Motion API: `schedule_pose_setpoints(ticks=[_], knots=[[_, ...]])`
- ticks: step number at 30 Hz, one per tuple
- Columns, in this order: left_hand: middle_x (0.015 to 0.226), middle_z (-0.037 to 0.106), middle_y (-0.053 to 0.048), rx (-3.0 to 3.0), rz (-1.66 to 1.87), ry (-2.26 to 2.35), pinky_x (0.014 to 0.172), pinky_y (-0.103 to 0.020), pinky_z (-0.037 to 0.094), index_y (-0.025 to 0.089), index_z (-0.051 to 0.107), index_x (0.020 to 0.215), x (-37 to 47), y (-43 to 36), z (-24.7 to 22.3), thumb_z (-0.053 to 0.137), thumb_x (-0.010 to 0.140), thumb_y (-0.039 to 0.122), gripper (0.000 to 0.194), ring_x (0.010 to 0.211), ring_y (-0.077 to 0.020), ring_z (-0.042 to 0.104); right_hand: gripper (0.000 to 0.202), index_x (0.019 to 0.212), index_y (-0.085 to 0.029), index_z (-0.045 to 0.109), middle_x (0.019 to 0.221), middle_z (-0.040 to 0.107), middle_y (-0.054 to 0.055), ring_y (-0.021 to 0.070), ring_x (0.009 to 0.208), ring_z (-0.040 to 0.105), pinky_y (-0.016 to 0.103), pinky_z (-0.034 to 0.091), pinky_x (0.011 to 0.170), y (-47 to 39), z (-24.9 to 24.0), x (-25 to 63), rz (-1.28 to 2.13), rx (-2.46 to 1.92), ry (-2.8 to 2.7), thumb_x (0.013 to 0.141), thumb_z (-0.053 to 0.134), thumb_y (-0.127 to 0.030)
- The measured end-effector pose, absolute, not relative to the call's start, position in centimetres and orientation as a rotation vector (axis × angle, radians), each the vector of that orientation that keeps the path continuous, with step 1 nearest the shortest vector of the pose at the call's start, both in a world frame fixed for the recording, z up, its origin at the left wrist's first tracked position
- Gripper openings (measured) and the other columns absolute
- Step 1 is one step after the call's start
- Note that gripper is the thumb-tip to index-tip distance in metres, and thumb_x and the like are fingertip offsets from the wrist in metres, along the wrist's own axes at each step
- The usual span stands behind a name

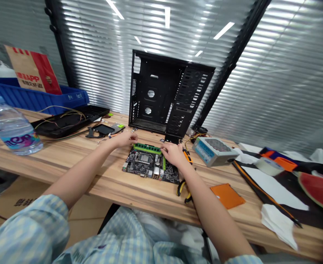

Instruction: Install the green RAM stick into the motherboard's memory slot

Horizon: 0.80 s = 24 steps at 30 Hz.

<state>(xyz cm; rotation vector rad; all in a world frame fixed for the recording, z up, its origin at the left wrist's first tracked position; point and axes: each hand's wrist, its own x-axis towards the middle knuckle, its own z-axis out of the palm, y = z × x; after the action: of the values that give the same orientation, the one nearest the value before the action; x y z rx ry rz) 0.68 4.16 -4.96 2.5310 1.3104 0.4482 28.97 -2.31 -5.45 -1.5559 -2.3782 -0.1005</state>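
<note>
A black motherboard [139, 167] lies flat on the wooden table, with a square CPU [145, 158] in its socket. Along its far edge a green RAM stick [147, 147] runs beside lime-green slots. My left hand [127, 139] is closed at the left end of the stick; I cannot make out what its fingertips grip. At the stick's right end, my right hand [172, 152] has its fingers curled together against it, partly covering the board's right side. Yellow-and-black pliers [181, 187] lie beside the board, partly under my right forearm.
Behind the board stands an open black computer case [158, 95]. A power supply [213, 150] and an orange sheet [227, 195] are on the right. To the left are a water bottle [13, 128], a blue bin [68, 98] and a black panel [70, 119] with wires.
</note>
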Motion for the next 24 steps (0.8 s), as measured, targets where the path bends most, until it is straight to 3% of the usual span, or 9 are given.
schedule_pose_setpoints(ticks=[24], knots=[[0.07, 0.064, -0.002, 2.554, 0.353, 1.343, 0.065, -0.025, 0.04, 0.018, 0.057, 0.075, 0.27, 3.52, -3.97, 0.048, 0.079, 0.032, 0.017, 0.067, -0.0167, 0.056, 0.022, 0.099, -0.024, 0.065, 0.107, 0.068, 0.006, 0.0222, 0.1, 0.058, 0.036, 0.027, 0.082, -2.1, -5.83, 28.94, -0.129, -1.552, -2.356, 0.092, 0.046, -0.032]])
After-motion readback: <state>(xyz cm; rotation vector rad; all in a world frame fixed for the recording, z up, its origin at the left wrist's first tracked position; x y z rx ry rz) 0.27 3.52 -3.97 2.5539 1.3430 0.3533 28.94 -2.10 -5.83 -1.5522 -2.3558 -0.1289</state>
